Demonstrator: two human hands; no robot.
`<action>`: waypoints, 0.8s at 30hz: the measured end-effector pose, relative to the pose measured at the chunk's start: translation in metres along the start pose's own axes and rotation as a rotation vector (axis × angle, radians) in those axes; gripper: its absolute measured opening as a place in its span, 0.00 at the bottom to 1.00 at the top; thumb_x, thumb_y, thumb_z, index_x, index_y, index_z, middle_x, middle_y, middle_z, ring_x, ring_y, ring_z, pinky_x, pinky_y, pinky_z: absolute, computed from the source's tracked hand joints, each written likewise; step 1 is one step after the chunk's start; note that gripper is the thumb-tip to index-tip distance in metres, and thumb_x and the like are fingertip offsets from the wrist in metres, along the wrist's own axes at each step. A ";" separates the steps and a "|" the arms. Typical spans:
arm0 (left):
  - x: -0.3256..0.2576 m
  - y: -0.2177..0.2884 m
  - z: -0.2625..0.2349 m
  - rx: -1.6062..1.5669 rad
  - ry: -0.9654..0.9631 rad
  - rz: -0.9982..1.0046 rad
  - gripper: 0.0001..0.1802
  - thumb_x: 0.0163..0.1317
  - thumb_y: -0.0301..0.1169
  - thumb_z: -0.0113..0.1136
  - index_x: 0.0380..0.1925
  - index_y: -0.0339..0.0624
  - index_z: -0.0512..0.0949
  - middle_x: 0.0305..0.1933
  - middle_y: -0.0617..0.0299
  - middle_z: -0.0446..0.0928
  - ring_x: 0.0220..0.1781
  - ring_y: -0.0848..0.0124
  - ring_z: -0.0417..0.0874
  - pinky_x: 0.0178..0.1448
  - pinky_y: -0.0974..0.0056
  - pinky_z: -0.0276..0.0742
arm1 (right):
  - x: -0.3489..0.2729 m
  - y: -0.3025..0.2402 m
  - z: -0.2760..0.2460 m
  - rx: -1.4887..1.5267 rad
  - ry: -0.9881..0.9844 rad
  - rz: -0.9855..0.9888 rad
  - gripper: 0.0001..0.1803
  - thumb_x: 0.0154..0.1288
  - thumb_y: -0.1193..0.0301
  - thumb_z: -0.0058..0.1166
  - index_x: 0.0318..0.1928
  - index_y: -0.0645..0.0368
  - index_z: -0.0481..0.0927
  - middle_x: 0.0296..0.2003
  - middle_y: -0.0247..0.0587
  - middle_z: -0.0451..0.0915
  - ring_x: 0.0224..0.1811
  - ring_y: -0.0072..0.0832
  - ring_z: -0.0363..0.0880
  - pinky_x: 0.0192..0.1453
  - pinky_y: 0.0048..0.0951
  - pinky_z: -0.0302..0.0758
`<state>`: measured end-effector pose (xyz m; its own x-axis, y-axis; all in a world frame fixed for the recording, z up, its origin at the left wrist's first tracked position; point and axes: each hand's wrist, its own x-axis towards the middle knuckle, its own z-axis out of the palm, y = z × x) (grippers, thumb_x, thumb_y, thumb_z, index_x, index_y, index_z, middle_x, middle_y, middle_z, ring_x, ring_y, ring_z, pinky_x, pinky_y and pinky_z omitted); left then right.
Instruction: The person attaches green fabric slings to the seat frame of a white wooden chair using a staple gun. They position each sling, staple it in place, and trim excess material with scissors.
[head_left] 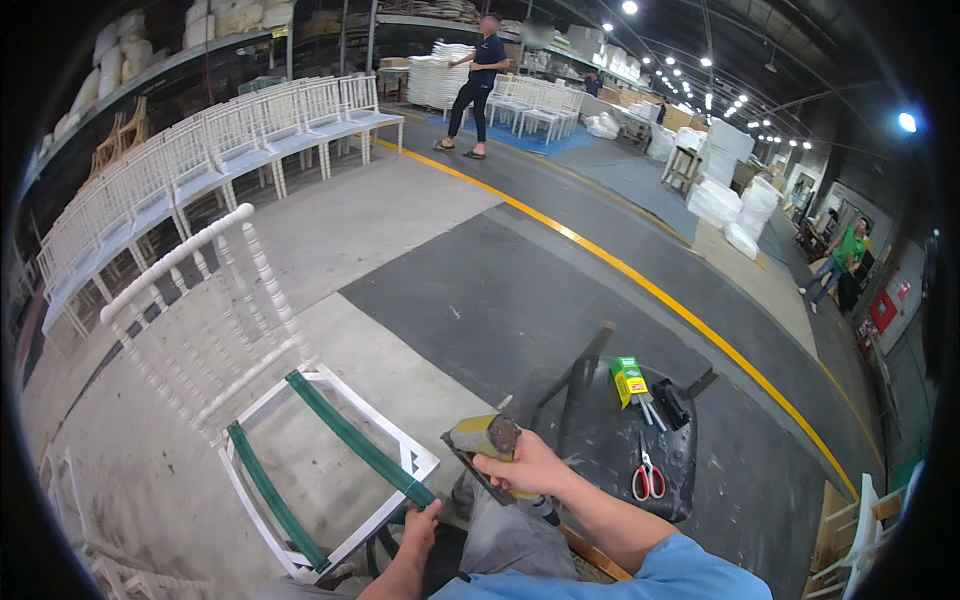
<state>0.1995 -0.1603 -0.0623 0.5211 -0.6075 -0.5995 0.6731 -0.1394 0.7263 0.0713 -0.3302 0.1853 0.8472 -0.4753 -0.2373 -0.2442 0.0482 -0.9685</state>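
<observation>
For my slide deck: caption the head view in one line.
Right hand raises a staple gun while the left hand holds green webbing on a white chair frame.

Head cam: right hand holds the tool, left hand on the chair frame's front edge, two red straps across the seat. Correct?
Wrong on one point: the two straps are green, not red, as the head view shows. The rest stands: the right hand holds the tool, and the left hand is on the front edge of the chair frame.
</observation>
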 end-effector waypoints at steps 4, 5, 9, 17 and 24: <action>-0.020 -0.013 -0.019 0.680 0.065 0.420 0.16 0.65 0.34 0.68 0.51 0.43 0.82 0.62 0.48 0.78 0.66 0.50 0.78 0.69 0.52 0.72 | 0.008 0.002 0.002 -0.007 0.011 0.042 0.18 0.72 0.64 0.66 0.55 0.61 0.78 0.31 0.27 0.79 0.26 0.15 0.76 0.25 0.22 0.72; -0.028 -0.016 -0.025 0.861 0.102 0.551 0.14 0.66 0.36 0.67 0.46 0.40 0.85 0.60 0.47 0.79 0.65 0.50 0.79 0.68 0.55 0.73 | 0.009 0.003 0.003 -0.014 0.019 0.064 0.18 0.73 0.63 0.66 0.54 0.60 0.79 0.31 0.27 0.79 0.25 0.15 0.76 0.25 0.22 0.72; -0.029 0.024 -0.051 0.685 -0.048 0.253 0.15 0.71 0.40 0.61 0.39 0.38 0.86 0.41 0.57 0.88 0.45 0.66 0.87 0.53 0.60 0.80 | 0.027 -0.004 0.014 -0.081 0.019 0.156 0.17 0.74 0.59 0.65 0.49 0.60 0.81 0.31 0.29 0.81 0.23 0.16 0.77 0.25 0.23 0.74; 0.011 0.105 -0.076 -0.190 -0.108 -0.046 0.15 0.77 0.35 0.50 0.53 0.38 0.78 0.47 0.57 0.88 0.23 0.72 0.79 0.24 0.66 0.77 | 0.076 0.034 0.064 -0.152 -0.087 0.381 0.18 0.75 0.58 0.62 0.48 0.61 0.79 0.35 0.33 0.81 0.23 0.20 0.77 0.24 0.25 0.74; 0.040 0.091 -0.082 -0.282 -0.168 -0.068 0.16 0.76 0.32 0.53 0.55 0.31 0.77 0.48 0.54 0.88 0.22 0.72 0.79 0.21 0.67 0.76 | 0.109 0.071 0.089 -0.308 -0.170 0.506 0.18 0.75 0.57 0.62 0.46 0.60 0.79 0.34 0.33 0.81 0.22 0.21 0.76 0.22 0.26 0.72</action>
<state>0.3241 -0.1332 -0.0479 0.3920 -0.7282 -0.5622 0.8340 0.0234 0.5512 0.1885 -0.3003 0.0837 0.6477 -0.3114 -0.6954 -0.7394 -0.0369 -0.6722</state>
